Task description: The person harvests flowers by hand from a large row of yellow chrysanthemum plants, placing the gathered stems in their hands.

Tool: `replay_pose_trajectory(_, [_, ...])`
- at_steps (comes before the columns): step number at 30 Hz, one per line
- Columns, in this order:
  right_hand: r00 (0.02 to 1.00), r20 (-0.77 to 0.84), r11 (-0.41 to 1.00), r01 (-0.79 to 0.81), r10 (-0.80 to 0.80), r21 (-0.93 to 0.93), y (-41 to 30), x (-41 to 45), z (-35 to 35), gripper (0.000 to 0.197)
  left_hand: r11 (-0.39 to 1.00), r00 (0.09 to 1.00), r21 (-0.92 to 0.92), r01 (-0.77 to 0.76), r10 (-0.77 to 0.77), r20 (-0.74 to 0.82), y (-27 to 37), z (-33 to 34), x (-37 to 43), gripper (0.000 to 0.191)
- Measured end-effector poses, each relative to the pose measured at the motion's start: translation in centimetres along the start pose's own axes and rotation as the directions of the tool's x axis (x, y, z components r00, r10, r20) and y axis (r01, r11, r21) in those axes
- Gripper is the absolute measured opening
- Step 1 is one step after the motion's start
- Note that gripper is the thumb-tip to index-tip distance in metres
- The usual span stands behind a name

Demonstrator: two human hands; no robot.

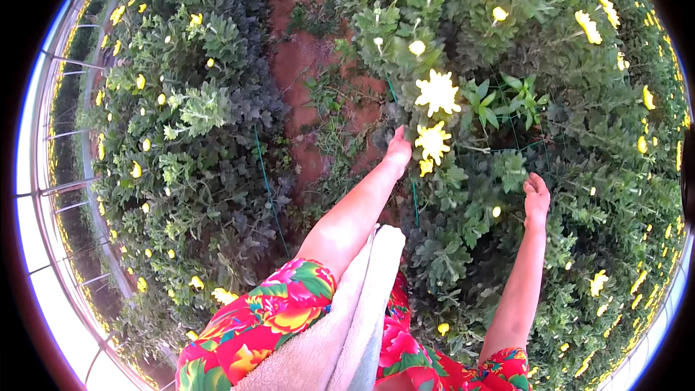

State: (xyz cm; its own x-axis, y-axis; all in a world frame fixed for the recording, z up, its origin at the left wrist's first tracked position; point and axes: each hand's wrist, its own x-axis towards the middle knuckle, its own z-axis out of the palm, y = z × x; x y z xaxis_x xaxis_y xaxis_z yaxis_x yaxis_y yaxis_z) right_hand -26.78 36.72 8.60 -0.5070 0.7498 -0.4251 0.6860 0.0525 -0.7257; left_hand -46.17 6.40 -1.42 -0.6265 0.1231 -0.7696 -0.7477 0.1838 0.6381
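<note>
My left hand [399, 151] reaches to the near side of a chrysanthemum plant, just left of two open yellow blooms. Leaves hide its fingertips, so I cannot tell whether it grips a stem. The upper bloom [437, 92] is large and fully open; the lower bloom [433, 141] lies beside my fingers, with a smaller yellow flower [426, 166] under it. On the right, my right hand [536, 195] is at the edge of a leafy chrysanthemum top [510, 171], its fingers curled; whether they hold anything is unclear. A yellow bud [496, 212] is left of that hand.
Green support netting [518, 149] spans a gap among the plants, near a broad-leaved weed [483, 104]. A red-soil path [296, 76] with weeds separates this bed from the left chrysanthemum bed [206, 184]. Green twine [266, 179] edges that bed. Greenhouse framing [40, 174] curves along the far left.
</note>
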Motion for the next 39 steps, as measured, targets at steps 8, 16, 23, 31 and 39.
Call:
replay_pose_trajectory(8, [0.982,0.186,0.979,-0.019,-0.019,0.201,-4.3,-6.8,-0.6,0.028,0.932,0.99,-0.346,-0.111,0.135,0.046,2.0,-0.6,-1.7,0.027])
replay_pose_trajectory(16, [0.951,0.254,0.979,0.146,-0.178,0.139,-10.0,-18.2,-2.4,0.026,0.996,0.996,-0.034,-0.085,0.086,0.032,1.9,-1.4,-1.1,0.032])
replay_pose_trajectory(23, [0.942,0.254,0.964,0.25,-0.221,-0.087,-8.7,-25.9,-4.5,0.03,0.91,0.99,-0.391,0.142,-0.131,0.054,-0.1,-3.2,0.6,0.031])
replay_pose_trajectory(31, [0.981,0.068,0.976,0.188,-0.182,-0.106,-4.0,-35.1,-11.3,0.028,0.948,0.994,-0.315,-0.054,0.083,0.078,0.0,-6.0,-6.3,0.054])
replay_pose_trajectory(39, [0.995,-0.086,0.999,0.048,-0.05,-0.025,3.6,-45.3,-17.8,0.025,0.99,0.98,0.066,0.126,-0.134,0.149,-11.4,-12.9,-16.6,0.041])
